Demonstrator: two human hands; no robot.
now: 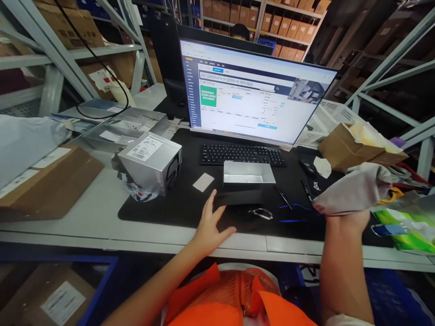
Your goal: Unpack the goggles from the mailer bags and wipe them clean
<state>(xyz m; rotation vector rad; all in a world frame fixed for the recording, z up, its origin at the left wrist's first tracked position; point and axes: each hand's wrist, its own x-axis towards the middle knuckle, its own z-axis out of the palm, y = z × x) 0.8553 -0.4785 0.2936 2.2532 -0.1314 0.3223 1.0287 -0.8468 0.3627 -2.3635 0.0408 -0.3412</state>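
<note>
My left hand (211, 228) is open, fingers spread, at the lower left corner of a small open box (249, 173) with a silvery inside and a dark front; whether the fingertips touch it I cannot tell. A grey cloth pouch (356, 188) covers the fingers of my right hand (347, 219), which holds it up over the right side of the black desk mat (190, 213). Just beyond the left fingertips lies a small white card (203, 182). A clear loop-shaped piece (263, 213) and a pen (283, 197) rest right of the box.
Behind the box stand a keyboard (241, 155) and a lit monitor (244, 99). A silver product box (151, 158) and a brown carton (47, 185) sit at left. To the right are a mouse (307, 168), an open cardboard box (353, 147) and a green packet (404, 228).
</note>
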